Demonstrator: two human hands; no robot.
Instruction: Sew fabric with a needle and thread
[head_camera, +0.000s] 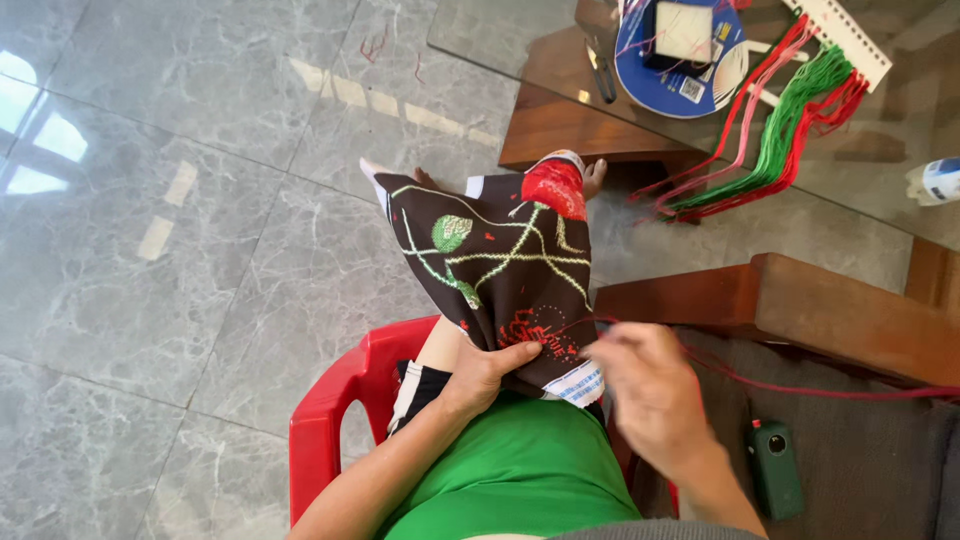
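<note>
— How are the hands set?

— The left hand (490, 368), low in the centre of the frame, comes in from the lower left with the forearm angled up; its thumb and fingers are closed on the lower edge of a dark brown embroidery cloth (490, 262) draped over the lap. The right hand (650, 390), just right of it, is pinched narrowly on a red thread (800, 388) that runs off to the right edge.

— Any packages or labels?

— A round blue tin (665, 75) with a white pad and small printed stickers, upper right, beside skeins of green and red floss (790, 135). A small dark green device (775, 468) lies lower right.

— And the room?

— Grey marble floor tiles (180, 200), a glass-topped wooden table (520, 50), a red plastic chair (335, 420).
</note>
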